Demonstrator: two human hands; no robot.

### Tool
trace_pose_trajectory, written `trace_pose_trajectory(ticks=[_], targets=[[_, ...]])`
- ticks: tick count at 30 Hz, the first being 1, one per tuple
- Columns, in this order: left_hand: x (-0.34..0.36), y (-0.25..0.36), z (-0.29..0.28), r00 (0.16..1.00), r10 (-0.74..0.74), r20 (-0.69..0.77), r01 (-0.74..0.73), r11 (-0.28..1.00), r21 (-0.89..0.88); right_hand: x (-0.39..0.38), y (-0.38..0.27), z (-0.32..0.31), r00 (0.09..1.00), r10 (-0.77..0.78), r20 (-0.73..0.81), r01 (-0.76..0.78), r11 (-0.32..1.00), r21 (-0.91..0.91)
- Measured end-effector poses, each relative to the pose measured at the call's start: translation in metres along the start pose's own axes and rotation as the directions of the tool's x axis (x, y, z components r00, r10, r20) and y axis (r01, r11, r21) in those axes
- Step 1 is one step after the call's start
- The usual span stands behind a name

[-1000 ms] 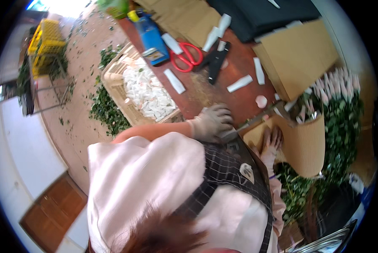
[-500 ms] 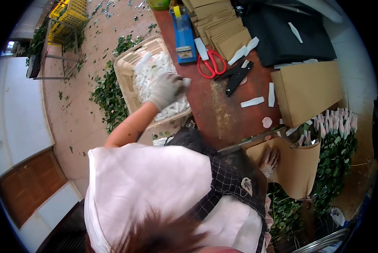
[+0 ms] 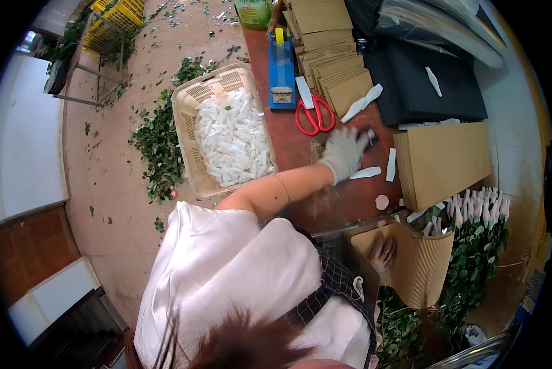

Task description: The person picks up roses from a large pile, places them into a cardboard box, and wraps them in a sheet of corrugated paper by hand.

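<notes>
head view: the right hand (image 3: 383, 251) is resting open on a tan corrugated-cardboard sheet (image 3: 420, 267), which is curving around white-sleeved flower buds (image 3: 436, 226), apparently not yet closed. the white-gloved left hand (image 3: 343, 155) is meeting a blurred black tool (image 3: 369, 139); gripping: cannot tell. a flat red-brown tabletop (image 3: 294, 149) is giving room leftward; a brown cardboard box (image 3: 445, 163) is bounding its right.
</notes>
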State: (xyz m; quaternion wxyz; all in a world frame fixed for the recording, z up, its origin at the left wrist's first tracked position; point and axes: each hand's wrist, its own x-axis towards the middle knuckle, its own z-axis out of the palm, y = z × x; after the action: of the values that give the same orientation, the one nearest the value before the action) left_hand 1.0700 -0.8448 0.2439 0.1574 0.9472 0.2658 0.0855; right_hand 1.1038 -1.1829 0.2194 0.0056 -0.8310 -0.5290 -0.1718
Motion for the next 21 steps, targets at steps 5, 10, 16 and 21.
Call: trace_pose_trajectory(ticks=[5,10,16,21], targets=[[-0.029,0.03,-0.005,0.971,0.159,0.178,-0.131,0.979,-0.158,0.006,-0.017,-0.026,0.843,0.292,0.451,-0.341,0.94,0.029],[0.051,-0.01,-0.035,0.975,-0.125,-0.181,0.139,0.988,0.062,0.024,-0.024,-0.049,0.864,0.256,0.434,-0.358,0.918,0.17],[0.068,-0.048,-0.006,0.973,-0.173,-0.155,0.206,0.951,0.231,0.037,-0.03,-0.062,0.848,0.254,0.465,-0.382,0.901,0.206],[0.052,-0.036,-0.026,0.992,-0.108,-0.06,0.117,0.977,0.178,0.041,-0.033,-0.072,0.859,0.259,0.442,-0.4,0.878,0.262]])
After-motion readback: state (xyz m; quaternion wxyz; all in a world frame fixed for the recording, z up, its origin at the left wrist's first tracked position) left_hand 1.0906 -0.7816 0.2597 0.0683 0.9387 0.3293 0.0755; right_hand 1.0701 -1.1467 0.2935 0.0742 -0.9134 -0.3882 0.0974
